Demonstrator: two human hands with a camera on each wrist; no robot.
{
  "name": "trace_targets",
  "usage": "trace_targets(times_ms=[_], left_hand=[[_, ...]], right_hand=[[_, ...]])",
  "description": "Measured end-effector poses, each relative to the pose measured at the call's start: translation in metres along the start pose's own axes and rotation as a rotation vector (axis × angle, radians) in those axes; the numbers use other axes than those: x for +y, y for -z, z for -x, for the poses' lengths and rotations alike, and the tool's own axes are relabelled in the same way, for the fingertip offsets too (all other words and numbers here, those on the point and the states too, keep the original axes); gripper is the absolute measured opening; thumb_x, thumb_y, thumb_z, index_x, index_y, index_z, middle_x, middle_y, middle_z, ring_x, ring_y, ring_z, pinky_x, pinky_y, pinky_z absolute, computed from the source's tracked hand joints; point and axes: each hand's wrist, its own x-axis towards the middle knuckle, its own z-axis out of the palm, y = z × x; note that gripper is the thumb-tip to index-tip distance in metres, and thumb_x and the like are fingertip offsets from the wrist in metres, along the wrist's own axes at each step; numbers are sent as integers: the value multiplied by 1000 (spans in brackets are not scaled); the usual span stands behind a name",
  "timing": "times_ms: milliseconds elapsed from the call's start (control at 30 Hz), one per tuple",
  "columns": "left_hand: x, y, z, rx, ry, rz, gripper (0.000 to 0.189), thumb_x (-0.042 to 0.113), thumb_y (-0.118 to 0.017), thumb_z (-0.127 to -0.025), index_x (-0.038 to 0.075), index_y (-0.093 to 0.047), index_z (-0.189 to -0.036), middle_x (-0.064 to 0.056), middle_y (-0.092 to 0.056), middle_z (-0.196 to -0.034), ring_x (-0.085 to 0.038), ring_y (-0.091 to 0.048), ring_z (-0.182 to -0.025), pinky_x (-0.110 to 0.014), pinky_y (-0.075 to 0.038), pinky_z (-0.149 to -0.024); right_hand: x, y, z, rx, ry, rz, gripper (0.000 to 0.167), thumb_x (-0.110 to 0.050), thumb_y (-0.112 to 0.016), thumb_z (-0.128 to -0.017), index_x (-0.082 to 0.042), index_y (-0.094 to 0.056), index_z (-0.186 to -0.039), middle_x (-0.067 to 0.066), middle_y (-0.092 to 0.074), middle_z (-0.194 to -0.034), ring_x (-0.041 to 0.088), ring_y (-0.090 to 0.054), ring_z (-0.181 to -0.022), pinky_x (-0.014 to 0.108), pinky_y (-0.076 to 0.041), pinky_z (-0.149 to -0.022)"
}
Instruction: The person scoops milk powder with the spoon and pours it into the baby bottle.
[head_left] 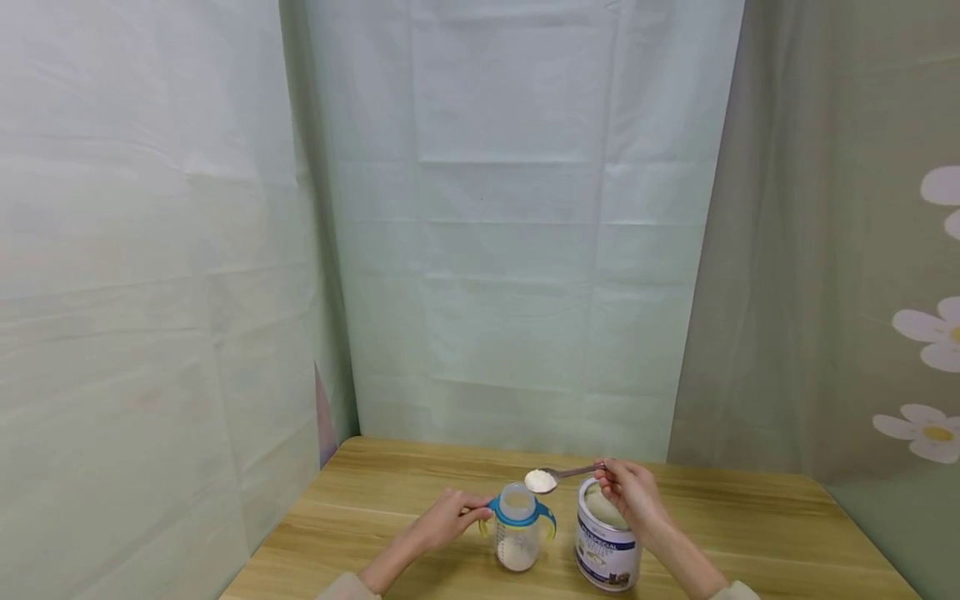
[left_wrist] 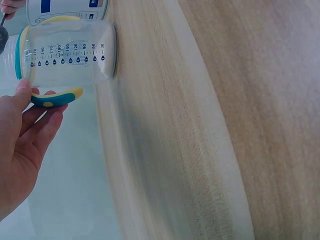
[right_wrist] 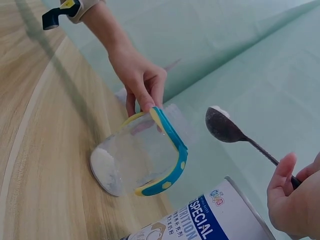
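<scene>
The right hand [head_left: 630, 497] pinches the handle end of a spoon [right_wrist: 227, 128], fingers closed around it; the bowl carries a heap of white powder [head_left: 540, 481]. The left hand [head_left: 448, 518] has thumb and fingers closed on 1 of the 2 blue-and-yellow handles of a clear bottle [head_left: 516, 540]. The bottle stands upright on the wooden table [head_left: 375, 500], with white powder at its bottom. The spoon's bowl hangs near the bottle's open mouth, apart from it. The bottle's other handle sticks out toward an open can [head_left: 600, 557] just beside it; the right hand and forearm cover part of the can's rim. Behind the table hangs a pale curtain [head_left: 517, 292]; the right-hand drape [head_left: 787, 333] shows 3 white flowers.
</scene>
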Motion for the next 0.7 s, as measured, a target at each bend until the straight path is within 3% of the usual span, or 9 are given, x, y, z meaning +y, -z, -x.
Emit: trace_targets(times_ms=[267,700], left_hand=[[1,1,0,3,-7,-4,26,24,-55,-97,10,-75,-105,-14,-68,-117,-15,-69,-99,-22,-55,-79],[1,0,0,-6,2,1,27,24,-55,-98,9,-74,-110,-14,-67,-118,-10,-68,-99,-18,-53,-79]], right_hand=[[0,-5,0,22,13,42,32,-9,-40,-102,15,-49,-122,0,-60,-81,4,-55,-71,12,-48,-62],[2,-14,-2,32,24,82,31,-7,-40,-101,16,-51,-120,3,-60,-81,7,-56,-72,14,-48,-61]])
